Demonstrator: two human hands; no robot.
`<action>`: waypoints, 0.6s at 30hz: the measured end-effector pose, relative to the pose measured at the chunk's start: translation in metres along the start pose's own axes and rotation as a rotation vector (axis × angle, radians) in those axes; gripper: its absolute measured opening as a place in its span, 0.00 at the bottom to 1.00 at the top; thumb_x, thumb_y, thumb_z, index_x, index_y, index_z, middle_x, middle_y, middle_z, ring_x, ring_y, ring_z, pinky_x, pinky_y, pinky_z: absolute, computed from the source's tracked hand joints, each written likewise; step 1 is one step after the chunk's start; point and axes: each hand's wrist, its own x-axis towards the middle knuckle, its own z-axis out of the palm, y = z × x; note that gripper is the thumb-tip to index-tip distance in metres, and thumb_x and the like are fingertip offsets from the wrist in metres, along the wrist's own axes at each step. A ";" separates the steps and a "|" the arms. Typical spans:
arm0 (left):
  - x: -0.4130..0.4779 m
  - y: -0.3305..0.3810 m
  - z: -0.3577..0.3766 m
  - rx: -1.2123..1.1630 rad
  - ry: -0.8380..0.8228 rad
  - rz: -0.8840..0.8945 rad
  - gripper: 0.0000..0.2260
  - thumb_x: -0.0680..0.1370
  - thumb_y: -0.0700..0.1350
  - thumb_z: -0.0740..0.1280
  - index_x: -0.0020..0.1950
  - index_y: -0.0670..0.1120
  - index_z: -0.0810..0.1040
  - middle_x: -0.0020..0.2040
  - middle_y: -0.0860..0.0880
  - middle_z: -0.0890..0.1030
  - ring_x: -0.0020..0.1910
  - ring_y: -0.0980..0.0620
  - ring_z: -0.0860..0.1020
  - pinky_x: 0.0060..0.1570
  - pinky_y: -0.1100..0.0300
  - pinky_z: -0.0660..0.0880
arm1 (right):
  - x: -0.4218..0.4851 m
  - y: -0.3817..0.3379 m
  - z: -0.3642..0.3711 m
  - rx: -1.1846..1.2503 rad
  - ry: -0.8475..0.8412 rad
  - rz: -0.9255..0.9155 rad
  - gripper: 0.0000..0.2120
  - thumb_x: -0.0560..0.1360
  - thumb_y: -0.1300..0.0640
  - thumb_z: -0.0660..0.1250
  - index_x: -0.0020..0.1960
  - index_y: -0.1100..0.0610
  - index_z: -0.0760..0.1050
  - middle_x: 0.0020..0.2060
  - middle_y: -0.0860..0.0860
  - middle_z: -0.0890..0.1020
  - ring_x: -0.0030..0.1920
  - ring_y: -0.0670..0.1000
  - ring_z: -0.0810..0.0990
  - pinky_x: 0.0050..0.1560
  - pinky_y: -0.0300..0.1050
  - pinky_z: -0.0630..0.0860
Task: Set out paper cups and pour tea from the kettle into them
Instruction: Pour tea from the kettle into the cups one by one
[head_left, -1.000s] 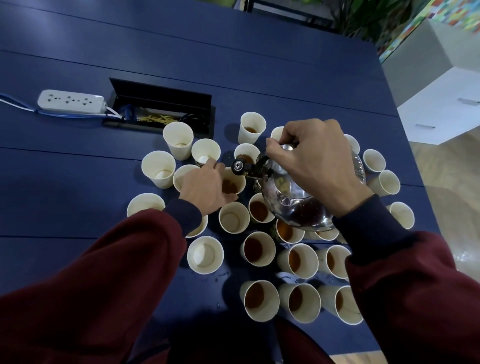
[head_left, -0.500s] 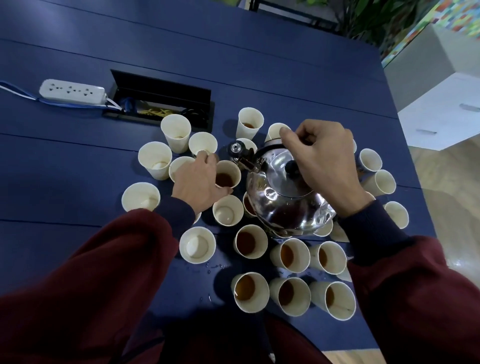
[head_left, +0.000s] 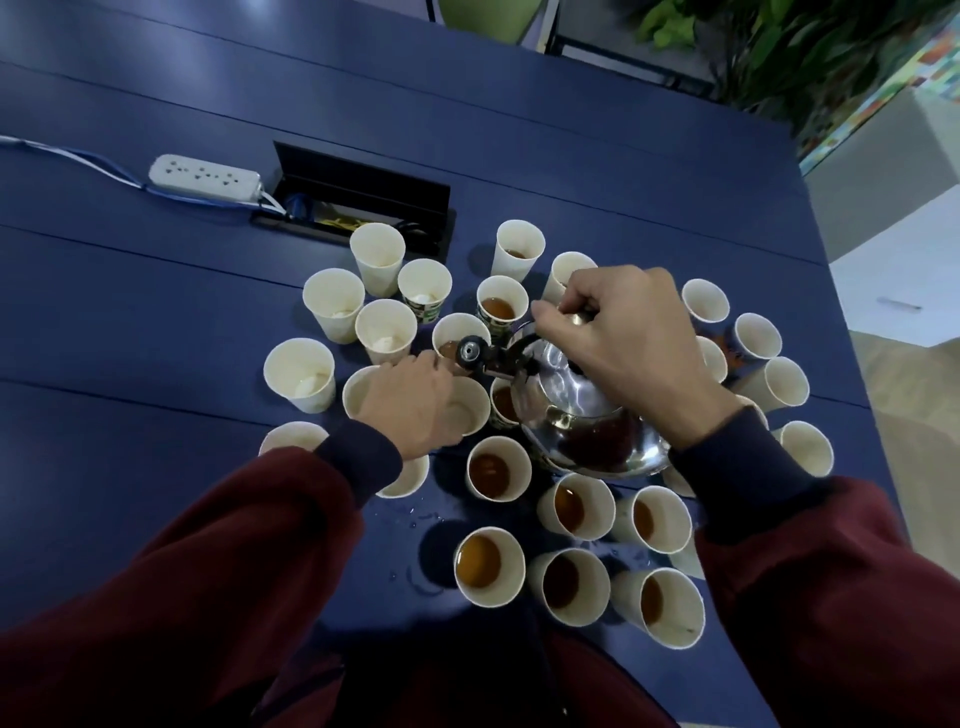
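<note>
Pouring is in hand: the right hand (head_left: 618, 338) grips the kettle (head_left: 571, 415) by its handle, spout (head_left: 470, 353) over a cup (head_left: 460, 332) mid-tabletop (head_left: 156, 322). The left hand (head_left: 410, 405) curls beside it; whether it holds anything cannot be told. Next the spout probably has to be aimed at the empty cups (head_left: 385, 332) leftward.

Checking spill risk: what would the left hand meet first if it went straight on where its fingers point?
Likely the paper cup under the kettle's spout, just past the left hand; depth is unclear.
</note>
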 end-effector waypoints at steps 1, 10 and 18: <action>-0.001 0.002 0.001 -0.027 -0.003 -0.010 0.27 0.72 0.62 0.71 0.62 0.46 0.72 0.58 0.47 0.76 0.57 0.46 0.77 0.49 0.52 0.72 | -0.003 0.000 0.000 -0.008 -0.008 -0.005 0.17 0.74 0.46 0.68 0.32 0.56 0.75 0.23 0.48 0.73 0.30 0.54 0.71 0.35 0.50 0.74; -0.005 -0.002 0.009 -0.162 0.050 -0.058 0.28 0.68 0.63 0.73 0.61 0.49 0.74 0.55 0.49 0.77 0.54 0.46 0.78 0.51 0.51 0.70 | -0.016 -0.006 -0.001 -0.105 -0.078 -0.027 0.15 0.75 0.46 0.68 0.36 0.56 0.77 0.29 0.51 0.78 0.36 0.56 0.74 0.34 0.47 0.68; -0.007 -0.004 0.012 -0.191 0.092 -0.051 0.29 0.67 0.65 0.73 0.63 0.52 0.75 0.55 0.51 0.78 0.56 0.47 0.77 0.51 0.51 0.69 | -0.015 -0.003 -0.005 -0.147 -0.082 -0.042 0.16 0.75 0.46 0.67 0.35 0.55 0.77 0.28 0.51 0.78 0.35 0.54 0.73 0.33 0.46 0.64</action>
